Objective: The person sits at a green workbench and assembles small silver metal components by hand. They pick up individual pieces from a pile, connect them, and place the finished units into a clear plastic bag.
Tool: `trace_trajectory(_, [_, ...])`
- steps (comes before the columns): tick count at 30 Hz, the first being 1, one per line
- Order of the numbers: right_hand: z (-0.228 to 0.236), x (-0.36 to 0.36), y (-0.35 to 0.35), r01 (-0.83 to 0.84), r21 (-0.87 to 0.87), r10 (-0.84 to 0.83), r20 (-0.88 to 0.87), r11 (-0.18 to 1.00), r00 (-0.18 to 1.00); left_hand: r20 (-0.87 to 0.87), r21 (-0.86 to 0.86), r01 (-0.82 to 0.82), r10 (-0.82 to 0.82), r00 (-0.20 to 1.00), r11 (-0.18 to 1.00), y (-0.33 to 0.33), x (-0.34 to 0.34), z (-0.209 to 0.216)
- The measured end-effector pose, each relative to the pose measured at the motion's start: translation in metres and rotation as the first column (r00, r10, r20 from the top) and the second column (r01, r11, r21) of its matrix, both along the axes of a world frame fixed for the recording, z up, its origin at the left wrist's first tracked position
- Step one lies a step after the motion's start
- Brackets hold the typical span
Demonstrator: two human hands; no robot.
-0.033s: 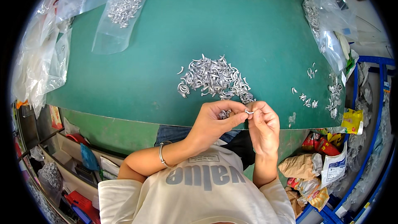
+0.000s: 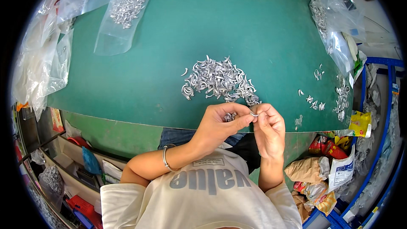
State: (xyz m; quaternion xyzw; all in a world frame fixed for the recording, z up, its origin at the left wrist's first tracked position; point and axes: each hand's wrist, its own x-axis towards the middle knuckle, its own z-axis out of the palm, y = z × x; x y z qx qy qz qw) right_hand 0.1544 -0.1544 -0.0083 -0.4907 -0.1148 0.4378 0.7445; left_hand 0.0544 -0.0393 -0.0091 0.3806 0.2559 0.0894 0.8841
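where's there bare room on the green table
Free: the green table between the clear bag and the right-edge bags, beyond the metal pile; also left of the pile, below the clear bag. Crowded: right edge, with loose pieces; left edge, with plastic sheeting.

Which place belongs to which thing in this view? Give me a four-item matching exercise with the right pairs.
Things:
1. Curved metal piece
2. Large metal pile
3. Metal bangle
4. Blue frame

Places:
A. Around the left forearm
B. To the right of the green table
C. At the fingertips, between the left hand and right hand
D. On the table, just beyond the hands

Pairs: 1-C, 2-D, 3-A, 4-B
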Motion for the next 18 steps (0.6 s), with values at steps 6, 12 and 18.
trace_trajectory(6, [0.007, 0.009, -0.005, 0.12, -0.222, -0.007, 0.455, 0.968, 0.891, 0.065, -0.445, 0.124, -0.106, 0.992, 0.887, 0.008, -0.002, -0.004])
trace_trajectory(12, [-0.005, 0.027, -0.011, 0.41, -0.418, 0.352, 0.908, 0.811, 0.228, 0.136, -0.453, 0.197, -0.151, 0.979, 0.87, 0.01, -0.006, -0.003])
trace_trajectory(18, [-0.007, 0.022, -0.013, 0.424, -0.377, 0.259, 0.915, 0.823, 0.31, 0.047, -0.248, 0.028, -0.017, 0.999, 0.968, -0.001, -0.005, -0.011])
